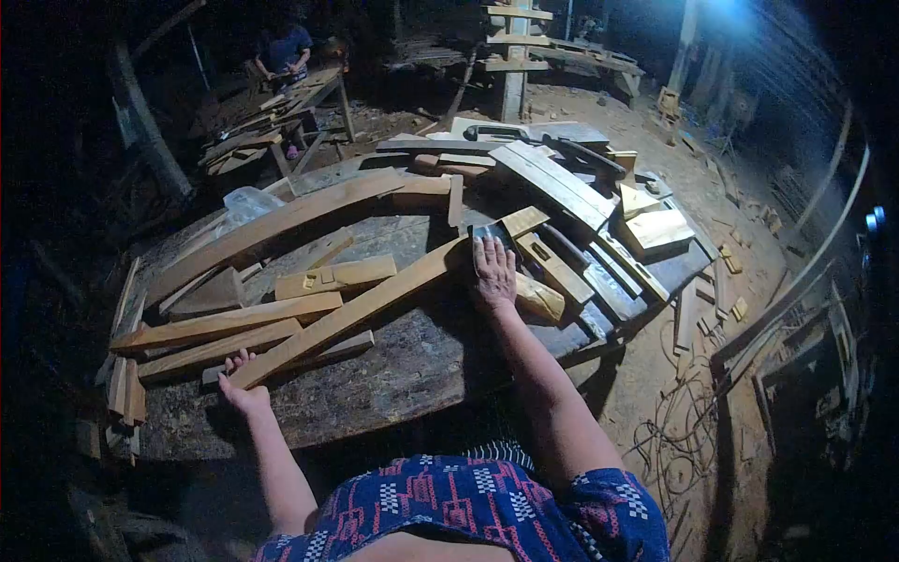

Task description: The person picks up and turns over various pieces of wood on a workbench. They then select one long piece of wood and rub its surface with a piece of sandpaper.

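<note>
My left hand is closed around the near end of a long squared wooden bar, which slants up across the workbench. At the bar's far end, my right hand lies with its fingers stretched out over a dark flat piece. Its kind is partly hidden by the fingers. A short wooden block adjoins that dark piece. Beside my right hand are a slotted wooden piece and a rounded wooden block. Another notched block lies left of the bar.
A long curved plank and several wooden bars lie on the bench's left. Boards and tools crowd the right. Cables lie on the ground at right. Another person stands at a farther bench, beyond a post.
</note>
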`<state>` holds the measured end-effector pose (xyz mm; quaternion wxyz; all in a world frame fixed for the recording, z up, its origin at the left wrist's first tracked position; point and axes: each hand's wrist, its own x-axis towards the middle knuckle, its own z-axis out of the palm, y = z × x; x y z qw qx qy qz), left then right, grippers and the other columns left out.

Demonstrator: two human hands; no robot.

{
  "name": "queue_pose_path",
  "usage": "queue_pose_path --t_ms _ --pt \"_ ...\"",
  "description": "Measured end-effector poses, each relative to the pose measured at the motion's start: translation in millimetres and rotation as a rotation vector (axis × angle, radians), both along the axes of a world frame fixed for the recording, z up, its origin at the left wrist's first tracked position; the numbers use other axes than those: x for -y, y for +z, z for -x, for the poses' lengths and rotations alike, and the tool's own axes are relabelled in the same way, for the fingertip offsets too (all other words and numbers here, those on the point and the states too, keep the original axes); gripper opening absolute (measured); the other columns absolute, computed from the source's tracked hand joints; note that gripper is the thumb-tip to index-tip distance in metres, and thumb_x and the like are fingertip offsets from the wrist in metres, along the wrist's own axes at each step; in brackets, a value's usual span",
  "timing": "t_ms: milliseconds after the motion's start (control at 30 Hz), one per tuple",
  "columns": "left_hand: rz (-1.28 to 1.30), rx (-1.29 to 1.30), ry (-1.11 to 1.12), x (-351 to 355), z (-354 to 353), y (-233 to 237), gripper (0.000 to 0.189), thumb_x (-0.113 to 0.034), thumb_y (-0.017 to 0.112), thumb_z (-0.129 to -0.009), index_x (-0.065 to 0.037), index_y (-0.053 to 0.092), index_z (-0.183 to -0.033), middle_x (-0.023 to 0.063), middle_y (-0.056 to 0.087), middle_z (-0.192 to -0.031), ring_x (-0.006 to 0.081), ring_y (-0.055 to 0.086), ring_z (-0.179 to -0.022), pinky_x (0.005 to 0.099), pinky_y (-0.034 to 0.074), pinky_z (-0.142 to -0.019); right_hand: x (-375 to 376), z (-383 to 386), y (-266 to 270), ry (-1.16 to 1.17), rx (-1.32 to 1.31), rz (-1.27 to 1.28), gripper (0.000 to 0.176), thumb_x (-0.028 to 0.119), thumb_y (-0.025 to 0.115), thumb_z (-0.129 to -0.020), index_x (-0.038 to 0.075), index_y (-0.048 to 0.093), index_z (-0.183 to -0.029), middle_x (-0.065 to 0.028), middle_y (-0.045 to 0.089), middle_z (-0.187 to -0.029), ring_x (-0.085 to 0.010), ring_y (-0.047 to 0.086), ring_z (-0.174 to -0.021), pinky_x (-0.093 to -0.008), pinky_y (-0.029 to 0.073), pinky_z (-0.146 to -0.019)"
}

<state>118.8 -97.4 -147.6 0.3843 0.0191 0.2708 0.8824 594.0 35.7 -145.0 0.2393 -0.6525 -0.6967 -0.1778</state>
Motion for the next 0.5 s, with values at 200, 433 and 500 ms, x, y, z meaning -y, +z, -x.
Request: queue_pose_path --t_ms 200,433,500 --pt "-0.040 -0.001 -0.004 -3.6 5.9 -8.1 0.042 -0.042 0.036 -0.087 -0.003 0.047 -0.098 0.0122 0.049 -0.089 0.0349 0.051 -0.098 0.0508 0.039 -0.086 1.8 0.6 3.2 0.006 -0.002 0.014 0.050 0.015 0.037 -0.081 0.008 0.031 -0.130 -0.0130 0.030 -0.135 -0.0281 0.029 -0.125 -0.0462 0.021 -0.100" --pt "-0.102 -0.060 -0.008 0.0 4.8 -12.6 0.040 -0.043 0.038 -0.087 -0.006 0.054 -0.090 0.0097 0.053 -0.084 0.0341 0.052 -0.095 0.0490 0.038 -0.086 5.8 1.8 8.0 0.030 0.012 0.025 0.054 0.018 0.042 -0.078 0.007 0.031 -0.130 -0.0120 0.028 -0.136 -0.0290 0.026 -0.126 -0.0466 0.019 -0.101" --pt "-0.104 -0.056 -0.032 -0.1 3.4 -9.5 0.040 -0.043 0.038 -0.087 -0.006 0.053 -0.091 0.0090 0.052 -0.082 0.0346 0.053 -0.095 0.0495 0.038 -0.087 2.5 -0.8 5.1 0.024 0.055 0.038 0.058 0.019 0.043 -0.077 0.005 0.028 -0.131 -0.0119 0.027 -0.137 -0.0281 0.024 -0.127 -0.0439 0.018 -0.102"
